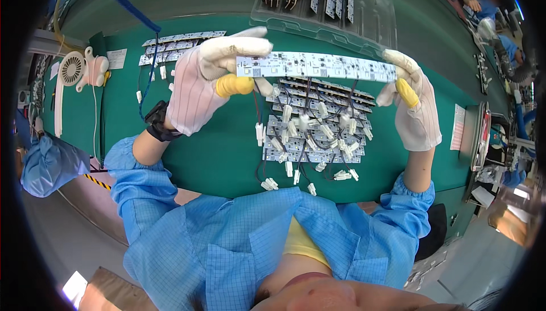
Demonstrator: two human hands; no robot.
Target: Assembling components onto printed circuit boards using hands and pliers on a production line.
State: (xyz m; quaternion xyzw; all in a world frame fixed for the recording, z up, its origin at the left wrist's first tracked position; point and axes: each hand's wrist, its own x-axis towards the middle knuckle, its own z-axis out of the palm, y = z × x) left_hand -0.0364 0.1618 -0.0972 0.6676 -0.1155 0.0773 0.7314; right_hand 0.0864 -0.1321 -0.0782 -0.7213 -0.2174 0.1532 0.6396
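Between my two hands a long white circuit board strip (315, 65) is held up by its ends, with small dark components along its face. My left hand (199, 80), in a white striped glove with a yellow thumb cover, pinches the left end. At the right end my right hand (417, 103), gloved the same way, grips between thumb and fingers. Dark wires with white connectors hang under the strip. Below it on the green mat lies a stack of similar circuit boards (315, 154), strewn with white connectors (327, 132).
A clear plastic tray (364, 36) with upright boards stands at the back. More boards (190, 38) lie at the back left. A blue cord (128, 6) runs to my wrist strap (161, 122). A small fan (73, 69) sits left. Other people work at both sides.
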